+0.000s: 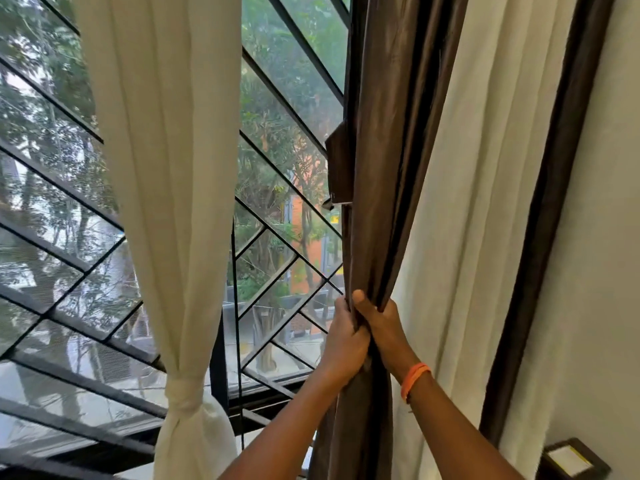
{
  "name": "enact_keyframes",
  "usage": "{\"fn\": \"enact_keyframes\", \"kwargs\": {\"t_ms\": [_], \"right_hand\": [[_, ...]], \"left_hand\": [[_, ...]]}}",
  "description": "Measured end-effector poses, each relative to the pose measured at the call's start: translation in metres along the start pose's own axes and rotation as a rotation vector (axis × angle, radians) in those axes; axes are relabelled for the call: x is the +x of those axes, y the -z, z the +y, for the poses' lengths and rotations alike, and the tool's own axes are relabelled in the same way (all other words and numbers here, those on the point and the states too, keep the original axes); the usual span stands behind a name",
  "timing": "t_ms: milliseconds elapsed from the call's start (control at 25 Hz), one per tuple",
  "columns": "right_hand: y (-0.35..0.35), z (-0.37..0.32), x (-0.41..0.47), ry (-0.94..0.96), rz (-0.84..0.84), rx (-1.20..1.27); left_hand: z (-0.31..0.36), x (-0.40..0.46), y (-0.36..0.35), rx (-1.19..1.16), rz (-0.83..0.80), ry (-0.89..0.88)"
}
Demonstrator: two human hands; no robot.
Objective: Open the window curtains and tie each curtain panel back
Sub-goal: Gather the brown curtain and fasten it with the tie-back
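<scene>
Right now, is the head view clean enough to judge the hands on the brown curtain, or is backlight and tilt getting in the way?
Head view: strongly tilted, with wide-angle bending at the edges; daylight through the window is soft, without glare; both hands' grip, left hand and right hand, on the brown curtain is sharp; the tied cream curtain is clear.

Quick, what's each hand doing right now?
Left hand: closed, gripping the brown curtain.
Right hand: closed on the same brown curtain, just beside the left.
</scene>
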State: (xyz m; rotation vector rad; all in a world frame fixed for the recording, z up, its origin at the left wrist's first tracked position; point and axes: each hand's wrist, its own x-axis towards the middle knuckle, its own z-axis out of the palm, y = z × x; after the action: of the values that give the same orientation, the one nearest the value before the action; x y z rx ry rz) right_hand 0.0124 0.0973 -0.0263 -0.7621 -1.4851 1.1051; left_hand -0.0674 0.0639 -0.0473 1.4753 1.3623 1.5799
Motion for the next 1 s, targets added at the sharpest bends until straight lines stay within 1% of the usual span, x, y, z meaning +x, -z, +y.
{"fn": "enact_keyframes", "kwargs": {"t_ms": [120, 200, 240, 320, 400, 440, 520, 560, 600, 640, 680, 720, 760, 800, 840, 880, 920, 960, 1000], "right_hand": [[-0.004, -0.005, 0.002, -0.025, 0.068, 0.015], [0.001, -0.006, 0.001, -0.021, 0.063, 0.041], [0.003, -0.008, -0.001, -0.014, 0.054, 0.052], [0.001, -0.012, -0.003, 0.035, 0.084, 0.041], [0.007, -0.009, -0.002, 0.048, 0.159, 0.034], [0.012, -0.008, -0.004, 0.033, 0.185, 0.057], [0.022, -0.005, 0.002, -0.029, 0.193, 0.036], [0.020, -0.010, 0.004, -0.024, 0.144, -0.001], [0.014, -0.020, 0.004, -0.006, 0.115, -0.077], [0.003, -0.027, 0.006, 0.071, 0.108, -0.097], [-0.001, -0.026, 0.008, 0.090, 0.180, -0.036], [0.002, -0.034, 0.002, 0.005, 0.185, 0.519], [0.007, -0.026, 0.012, -0.009, 0.255, 0.133], [0.013, -0.023, 0.019, 0.173, 0.171, -0.293], [0.021, 0.000, 0.018, 0.313, -0.184, -0.651], [0.024, -0.001, 0.020, 0.116, -0.261, -0.592], [0.036, -0.009, 0.029, 0.089, -0.279, -0.668], [0.053, -0.021, 0.035, 0.043, -0.380, -0.588], [0.064, -0.035, 0.038, 0.000, -0.456, -0.434]], "left_hand": [[-0.002, 0.001, 0.008, -0.022, -0.122, -0.043], [-0.005, 0.003, 0.012, -0.048, -0.159, -0.062], [-0.007, 0.002, 0.015, -0.037, -0.152, -0.077], [-0.012, 0.005, 0.020, 0.020, -0.081, -0.081], [-0.012, 0.007, 0.027, 0.133, -0.065, -0.015], [-0.007, 0.006, 0.031, 0.129, -0.103, 0.033], [0.011, 0.009, 0.037, -0.075, -0.187, 0.124], [0.025, 0.013, 0.037, -0.176, -0.197, 0.140], [0.035, 0.021, 0.034, -0.204, -0.186, 0.122], [0.049, 0.027, 0.027, -0.166, -0.172, 0.076], [0.060, 0.033, 0.017, -0.081, -0.136, 0.052], [0.070, 0.039, 0.007, 0.024, -0.069, 0.058], [0.074, 0.046, -0.002, 0.116, 0.018, 0.047], [0.076, 0.050, -0.008, 0.198, 0.100, 0.026], [0.074, 0.053, -0.012, 0.265, 0.171, -0.010], [0.072, 0.055, -0.012, 0.307, 0.219, -0.031], [0.068, 0.058, -0.012, 0.304, 0.242, -0.040], [0.066, 0.059, -0.010, 0.267, 0.246, -0.034], [0.065, 0.059, -0.009, 0.198, 0.219, -0.029]]}}
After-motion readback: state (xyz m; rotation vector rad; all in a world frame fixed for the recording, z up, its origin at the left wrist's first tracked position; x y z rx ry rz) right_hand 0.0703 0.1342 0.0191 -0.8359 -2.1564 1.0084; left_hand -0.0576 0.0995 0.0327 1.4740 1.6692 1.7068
